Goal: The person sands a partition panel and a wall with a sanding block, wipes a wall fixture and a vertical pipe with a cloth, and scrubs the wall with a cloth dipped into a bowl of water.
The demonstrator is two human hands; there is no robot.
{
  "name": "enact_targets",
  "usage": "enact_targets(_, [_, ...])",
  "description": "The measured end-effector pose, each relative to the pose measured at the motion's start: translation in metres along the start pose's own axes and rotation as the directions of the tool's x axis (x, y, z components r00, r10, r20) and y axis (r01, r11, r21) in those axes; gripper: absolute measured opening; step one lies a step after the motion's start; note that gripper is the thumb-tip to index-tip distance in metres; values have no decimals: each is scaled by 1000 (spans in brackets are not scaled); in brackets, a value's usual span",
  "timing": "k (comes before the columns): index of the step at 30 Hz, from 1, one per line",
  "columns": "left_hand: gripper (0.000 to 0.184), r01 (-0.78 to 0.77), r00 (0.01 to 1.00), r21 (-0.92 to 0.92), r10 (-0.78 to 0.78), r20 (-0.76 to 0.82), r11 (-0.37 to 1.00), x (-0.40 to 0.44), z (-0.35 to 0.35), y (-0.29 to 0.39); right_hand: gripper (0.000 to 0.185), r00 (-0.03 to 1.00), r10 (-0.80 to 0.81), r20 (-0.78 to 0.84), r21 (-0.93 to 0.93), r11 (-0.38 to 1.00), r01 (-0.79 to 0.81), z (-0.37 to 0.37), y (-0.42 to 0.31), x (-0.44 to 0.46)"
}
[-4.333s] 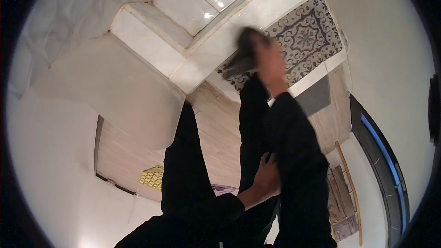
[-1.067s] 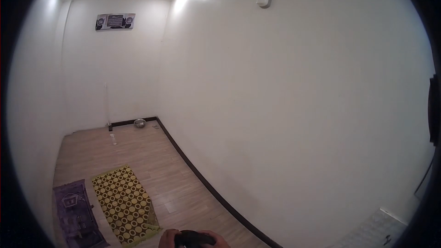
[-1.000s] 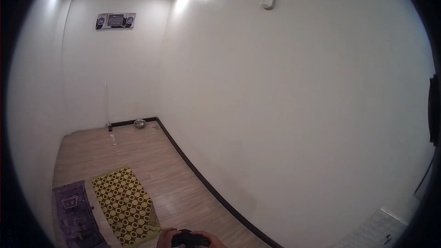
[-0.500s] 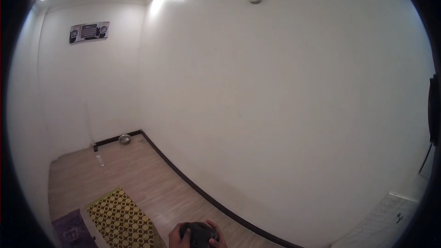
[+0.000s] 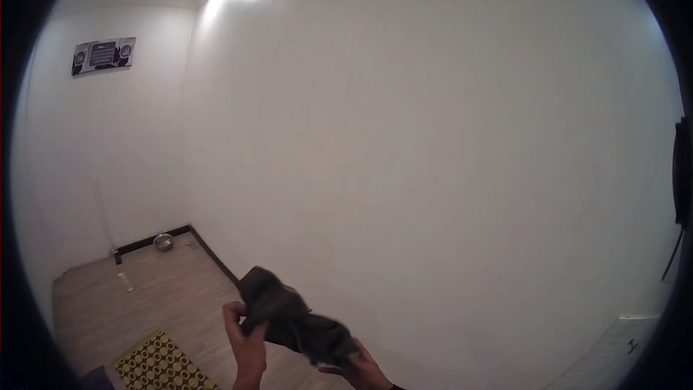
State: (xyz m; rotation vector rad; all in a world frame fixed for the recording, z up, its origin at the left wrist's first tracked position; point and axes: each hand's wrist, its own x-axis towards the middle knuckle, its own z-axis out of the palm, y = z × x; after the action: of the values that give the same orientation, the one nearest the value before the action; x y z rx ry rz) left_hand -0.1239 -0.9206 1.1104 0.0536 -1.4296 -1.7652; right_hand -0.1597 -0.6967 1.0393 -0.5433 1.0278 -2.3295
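A dark, crumpled cloth (image 5: 289,321) is stretched between my two hands at the bottom centre, in front of the white wall. My left hand (image 5: 247,347) grips its left part, with the fingers and thumb closed on the fabric. The lower right end of the cloth is in my right hand (image 5: 364,372), whose fingers are bent round it. Part of the cloth is blurred by motion.
A yellow and brown patterned mat (image 5: 162,365) lies on the wood-look floor, beside the edge of a purple mat (image 5: 97,379). A metal bowl (image 5: 164,243) and a clear bottle (image 5: 126,282) stand farther back. A sign (image 5: 103,56) hangs on the far wall.
The cloth, bunched between both hands before, is now higher and spread out. My hands have moved apart. The view has turned to the right, so the mats and bowl sit farther left and lower.
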Motion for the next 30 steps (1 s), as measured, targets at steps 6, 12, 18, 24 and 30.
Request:
enact_targets(6, [55,-576,661,211,299,688,789,66,64,-5,87,935,-284,214,-141,938,317,17,-50,118])
enact_targets(12, [60,-672,290,-100,385,876,734,195,74,-1,95,680,-687,254,-698,356,621,74,-130,198])
enact_targets(18, [60,-943,66,-209,762,645,258,342,99,101,70,101,-669,736,-624,-614,483,150,-277,225])
enact_targets(24, [28,-984,68,151,982,-178,95,562,81,221,56,-348,-345,871,-343,-937,70,281,-429,204])
enact_targets(30, [25,-875,136,480,985,107,68,709,103,169,75,-344,-666,662,-748,-558,-360,288,-529,190])
